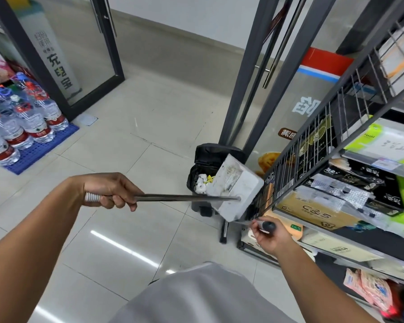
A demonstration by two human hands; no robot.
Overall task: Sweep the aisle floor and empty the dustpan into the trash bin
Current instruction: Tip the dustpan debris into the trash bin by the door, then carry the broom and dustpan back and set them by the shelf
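Note:
My left hand (112,191) grips the long dark handle of a white dustpan (237,187), near its ribbed white end. The dustpan is tilted over the open black trash bin (210,157), its mouth facing the bin. White and yellow scraps (203,183) lie inside the bin. My right hand (269,236) is closed around a black grip, the top of a broom handle (265,226); the broom's lower part stands by the shelf foot, mostly hidden behind the dustpan.
A wire-sided shelf (313,159) of tissue packs and boxes runs along the right, close to the bin. Packs of water bottles (21,122) sit on a blue pallet at the left. Glass doors (63,54) with dark frames stand ahead. Pale tiled floor (131,145) lies between.

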